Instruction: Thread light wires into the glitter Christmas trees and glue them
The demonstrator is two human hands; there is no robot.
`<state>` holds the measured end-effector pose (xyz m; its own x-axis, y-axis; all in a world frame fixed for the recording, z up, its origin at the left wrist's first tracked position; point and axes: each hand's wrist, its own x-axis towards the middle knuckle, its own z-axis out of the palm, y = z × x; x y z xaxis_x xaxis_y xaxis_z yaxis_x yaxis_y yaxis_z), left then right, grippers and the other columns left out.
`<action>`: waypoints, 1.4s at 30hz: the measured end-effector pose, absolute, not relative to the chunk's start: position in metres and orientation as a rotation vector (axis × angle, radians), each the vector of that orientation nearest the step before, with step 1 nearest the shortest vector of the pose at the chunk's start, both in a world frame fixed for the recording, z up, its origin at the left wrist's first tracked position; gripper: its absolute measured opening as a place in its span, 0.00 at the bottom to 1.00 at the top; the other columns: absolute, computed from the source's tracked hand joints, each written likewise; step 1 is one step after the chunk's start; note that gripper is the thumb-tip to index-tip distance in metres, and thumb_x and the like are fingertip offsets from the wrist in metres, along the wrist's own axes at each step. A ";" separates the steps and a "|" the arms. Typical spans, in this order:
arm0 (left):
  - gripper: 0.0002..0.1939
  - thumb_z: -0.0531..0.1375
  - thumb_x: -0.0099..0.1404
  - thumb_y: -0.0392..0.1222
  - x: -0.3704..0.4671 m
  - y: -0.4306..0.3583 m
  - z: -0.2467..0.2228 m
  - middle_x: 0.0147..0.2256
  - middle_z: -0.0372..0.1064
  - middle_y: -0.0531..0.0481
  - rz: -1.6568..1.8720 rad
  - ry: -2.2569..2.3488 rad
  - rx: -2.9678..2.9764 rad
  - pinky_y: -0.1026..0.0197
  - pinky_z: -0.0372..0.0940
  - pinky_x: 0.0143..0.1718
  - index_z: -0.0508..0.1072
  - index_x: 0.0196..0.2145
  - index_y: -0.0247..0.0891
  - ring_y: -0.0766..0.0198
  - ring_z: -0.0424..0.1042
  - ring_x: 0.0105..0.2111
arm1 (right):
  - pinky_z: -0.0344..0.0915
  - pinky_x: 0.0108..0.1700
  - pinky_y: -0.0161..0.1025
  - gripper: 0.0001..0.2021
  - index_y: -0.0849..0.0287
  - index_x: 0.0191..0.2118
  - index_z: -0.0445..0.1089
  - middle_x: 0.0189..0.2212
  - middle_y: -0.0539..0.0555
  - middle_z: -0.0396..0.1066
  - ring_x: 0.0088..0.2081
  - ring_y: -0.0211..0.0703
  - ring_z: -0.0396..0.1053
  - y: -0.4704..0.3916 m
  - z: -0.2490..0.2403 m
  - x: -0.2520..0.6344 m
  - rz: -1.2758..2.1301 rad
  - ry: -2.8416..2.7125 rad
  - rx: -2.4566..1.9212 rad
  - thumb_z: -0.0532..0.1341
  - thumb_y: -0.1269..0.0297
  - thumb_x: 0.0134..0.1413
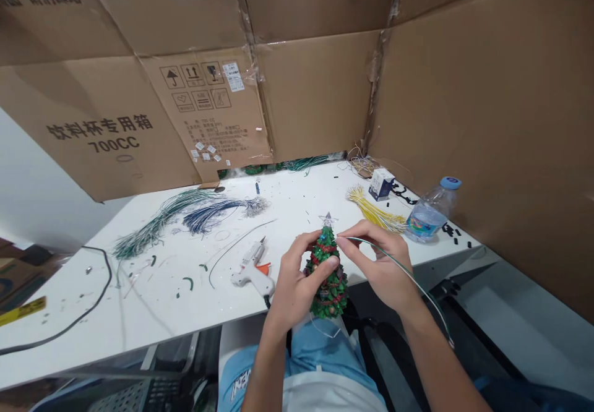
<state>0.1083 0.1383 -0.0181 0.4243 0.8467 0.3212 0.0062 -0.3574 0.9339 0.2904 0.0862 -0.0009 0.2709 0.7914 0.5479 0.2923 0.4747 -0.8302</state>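
A small green Christmas tree (330, 282) with red garland and a clear star (328, 219) on top stands upright over my lap, at the table's front edge. My left hand (301, 279) is wrapped around its left side, thumb across the front. Close to the tree's upper right, my right hand (378, 263) pinches the end of a green and white wire (408, 271) between thumb and fingertips. The wire's other end trails down over my right forearm. A thin pale wire loop (325, 330) hangs below the tree's base.
A white glue gun (254, 274) lies left of my hands. Bundles of green wires (158, 223), blue wires (216, 212) and yellow wires (375, 211) lie farther back. A water bottle (429, 214) and small box (381, 184) stand right. Cardboard walls (320, 96) enclose the table.
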 end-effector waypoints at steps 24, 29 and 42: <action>0.21 0.71 0.71 0.51 0.109 0.137 -0.018 0.53 0.80 0.47 1.104 0.754 1.718 0.52 0.68 0.59 0.78 0.58 0.45 0.52 0.76 0.54 | 0.76 0.42 0.39 0.04 0.52 0.36 0.84 0.33 0.50 0.84 0.36 0.43 0.80 0.086 0.005 0.291 0.510 -1.299 -1.128 0.74 0.61 0.65; 0.20 0.70 0.72 0.51 0.109 0.137 -0.014 0.54 0.79 0.46 1.086 0.730 1.706 0.52 0.68 0.59 0.78 0.58 0.44 0.52 0.76 0.55 | 0.79 0.45 0.37 0.06 0.50 0.43 0.83 0.37 0.49 0.84 0.39 0.42 0.82 0.084 0.006 0.286 0.574 -1.208 -1.027 0.76 0.62 0.61; 0.20 0.71 0.71 0.51 0.106 0.138 -0.010 0.51 0.80 0.48 1.072 0.731 1.683 0.54 0.68 0.56 0.78 0.57 0.44 0.54 0.76 0.51 | 0.78 0.44 0.38 0.04 0.52 0.41 0.82 0.35 0.50 0.82 0.38 0.43 0.80 0.085 0.004 0.287 0.580 -1.230 -1.045 0.75 0.61 0.63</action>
<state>0.1065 0.1384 -0.0102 0.4308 0.8448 0.3175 -0.0128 -0.3461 0.9381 0.2868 0.0849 0.0043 0.2810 0.8344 0.4741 0.1654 0.4445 -0.8804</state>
